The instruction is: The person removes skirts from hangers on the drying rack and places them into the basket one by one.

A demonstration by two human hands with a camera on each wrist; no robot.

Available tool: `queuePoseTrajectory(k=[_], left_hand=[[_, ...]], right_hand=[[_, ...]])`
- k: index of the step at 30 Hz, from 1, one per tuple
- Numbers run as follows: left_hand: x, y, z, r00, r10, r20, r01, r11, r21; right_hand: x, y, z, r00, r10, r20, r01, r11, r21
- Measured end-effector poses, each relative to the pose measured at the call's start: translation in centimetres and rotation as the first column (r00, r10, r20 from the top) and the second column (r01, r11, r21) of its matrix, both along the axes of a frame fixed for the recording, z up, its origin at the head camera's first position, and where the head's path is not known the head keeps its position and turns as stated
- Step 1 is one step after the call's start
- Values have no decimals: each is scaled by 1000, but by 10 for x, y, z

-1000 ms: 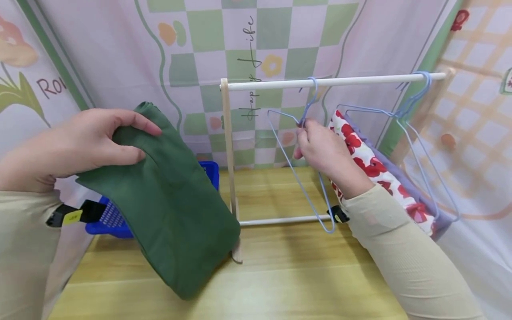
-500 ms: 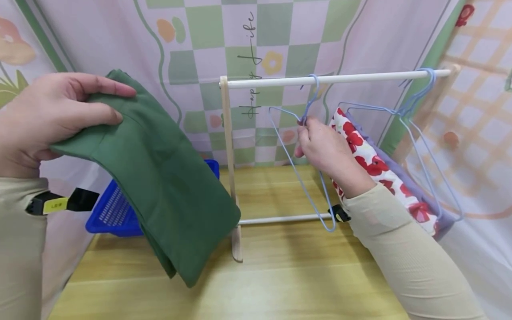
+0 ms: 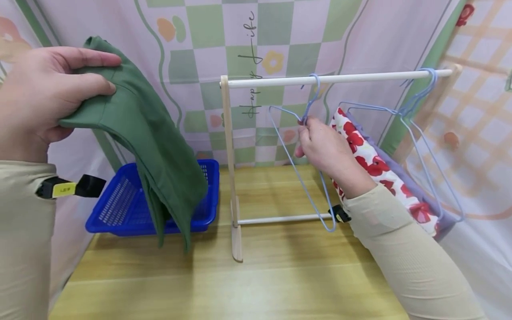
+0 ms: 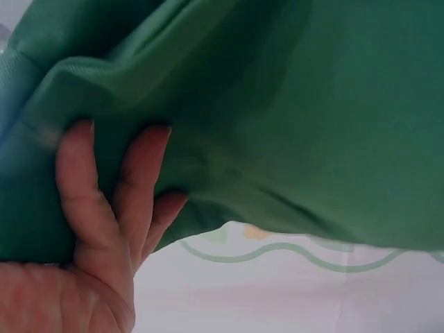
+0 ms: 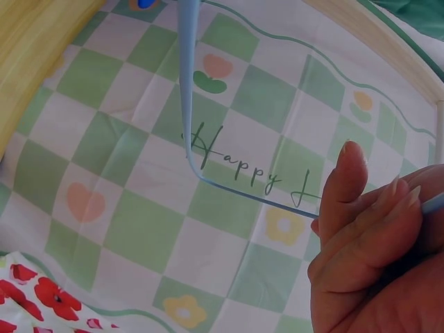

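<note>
In the head view my left hand [image 3: 60, 95] pinches a folded dark green cloth garment [image 3: 148, 129] near its upper end. The garment hangs in front of the blue basket [image 3: 120, 195], hiding part of it. Fingers [image 4: 142, 180] press against the green cloth [image 4: 312, 139] in the left wrist view. My right hand [image 3: 326, 151] grips a light blue wire hanger [image 3: 287, 146] at the neck below its hook. That hook sits over the white rod [image 3: 272, 83] of a small clothes rack. In the right wrist view the right hand [image 5: 381, 250] holds the hanger [image 5: 186, 90], with curled fingers.
A floral cloth [image 3: 376, 164] and a purple cloth [image 3: 394, 171] hang on blue hangers [image 3: 424, 86] at the rack's right end. The rack's wooden post [image 3: 229, 146] stands between basket and hanger on the wooden table [image 3: 256, 284]. A patterned curtain [image 3: 204, 53] backs everything.
My left hand has risen and moved left, lifting the green garment, so more of the blue basket shows. The right hand has stayed at the hanger's neck.
</note>
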State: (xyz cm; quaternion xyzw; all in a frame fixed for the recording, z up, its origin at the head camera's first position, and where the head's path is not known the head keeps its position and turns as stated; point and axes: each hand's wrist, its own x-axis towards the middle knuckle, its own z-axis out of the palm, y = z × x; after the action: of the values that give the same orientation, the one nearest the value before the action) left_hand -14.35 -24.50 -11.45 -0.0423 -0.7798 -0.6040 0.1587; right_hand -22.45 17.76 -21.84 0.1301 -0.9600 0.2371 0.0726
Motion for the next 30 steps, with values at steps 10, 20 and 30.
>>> queuePoseTrajectory(k=[10,20,30], left_hand=[[-21,18,-7,996,-54,-77,77,936,344],[-40,42,-10,995,-60,-83,86,928,361],[-60,76,-16,986,-77,-149,129,916,380]], right_hand=[[-1,0,0,1000,-1,-4,1,1000,5],[-1,1,1,1000,-7,6,7,1000,5],[0,0,-1,1000,0,0,0,1000,3]])
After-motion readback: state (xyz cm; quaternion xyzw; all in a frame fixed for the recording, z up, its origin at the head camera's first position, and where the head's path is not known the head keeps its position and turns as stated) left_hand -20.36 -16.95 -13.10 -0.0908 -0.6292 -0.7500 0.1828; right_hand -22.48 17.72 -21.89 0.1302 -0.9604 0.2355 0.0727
